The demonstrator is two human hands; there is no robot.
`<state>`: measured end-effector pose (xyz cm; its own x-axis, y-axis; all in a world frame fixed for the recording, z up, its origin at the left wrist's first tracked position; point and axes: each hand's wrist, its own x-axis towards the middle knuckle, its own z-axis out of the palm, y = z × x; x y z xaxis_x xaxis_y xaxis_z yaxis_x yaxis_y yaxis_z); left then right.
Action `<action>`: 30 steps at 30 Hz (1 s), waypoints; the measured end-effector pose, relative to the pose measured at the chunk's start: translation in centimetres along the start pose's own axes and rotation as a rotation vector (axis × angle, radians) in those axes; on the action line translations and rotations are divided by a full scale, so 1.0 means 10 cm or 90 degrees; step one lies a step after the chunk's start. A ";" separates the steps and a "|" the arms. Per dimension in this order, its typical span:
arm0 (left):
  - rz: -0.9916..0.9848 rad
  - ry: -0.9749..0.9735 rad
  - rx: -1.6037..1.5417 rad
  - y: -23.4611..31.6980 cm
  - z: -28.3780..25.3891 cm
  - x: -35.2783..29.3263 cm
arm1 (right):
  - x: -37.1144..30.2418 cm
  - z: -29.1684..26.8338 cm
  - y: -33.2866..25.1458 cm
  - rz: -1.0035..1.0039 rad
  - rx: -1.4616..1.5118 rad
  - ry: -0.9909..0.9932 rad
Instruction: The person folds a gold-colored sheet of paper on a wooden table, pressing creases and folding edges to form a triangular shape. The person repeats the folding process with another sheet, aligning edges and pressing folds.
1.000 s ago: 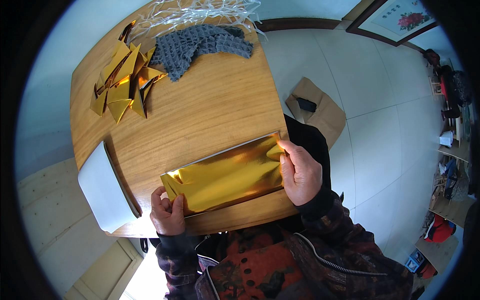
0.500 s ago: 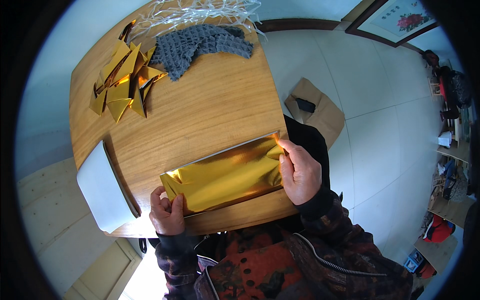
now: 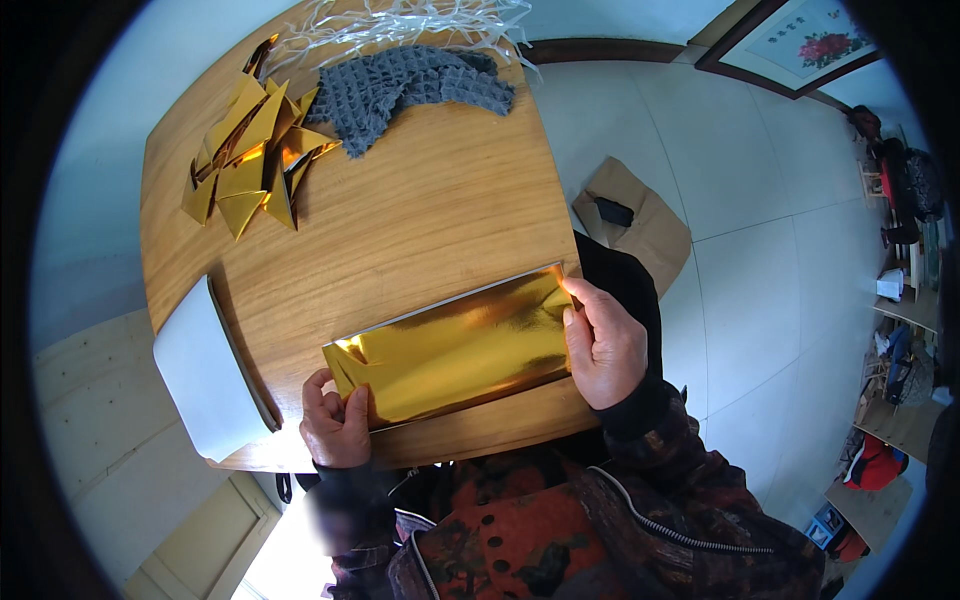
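A long rectangle of shiny gold foil paper [image 3: 455,350], with a thin white edge along its far side, is stretched between my two hands at the near edge of the table. My left hand [image 3: 336,420] pinches its near left corner, thumb on top. At the right end, my right hand [image 3: 607,342] grips the short side between thumb and fingers. Creases show near both ends. Farther off on the left lie several folded gold paper pieces [image 3: 243,165] in a heap. White sheets [image 3: 210,370] rest at the table's left edge.
A grey waffle-textured cloth [image 3: 400,90] lies at the far side of the wooden table [image 3: 440,200], beside a tangle of clear plastic strips [image 3: 400,28]. On the tiled floor to the right is a brown paper bag [image 3: 640,222] with a dark object on it. Cluttered shelves [image 3: 905,400] stand far right.
Both hands keep the same hold on the gold foil paper. The whole view has shifted very slightly; otherwise nothing has visibly moved.
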<state>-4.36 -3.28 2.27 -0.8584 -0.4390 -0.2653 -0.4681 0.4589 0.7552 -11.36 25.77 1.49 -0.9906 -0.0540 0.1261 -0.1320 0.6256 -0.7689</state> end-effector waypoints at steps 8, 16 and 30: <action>-0.001 0.005 0.002 0.01 0.00 0.00 | 0.00 0.00 -0.01 -0.001 -0.004 -0.001; 0.019 0.010 0.018 -0.03 0.00 0.01 | -0.01 0.04 0.01 -0.035 -0.037 0.020; 0.047 0.020 0.139 -0.11 0.02 0.04 | -0.06 -0.08 -0.10 -0.144 -0.328 -0.057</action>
<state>-4.26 -3.81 1.25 -0.8869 -0.4198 -0.1929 -0.4413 0.6460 0.6228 -10.61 25.75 2.70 -0.9418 -0.2829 0.1815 -0.3286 0.8885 -0.3203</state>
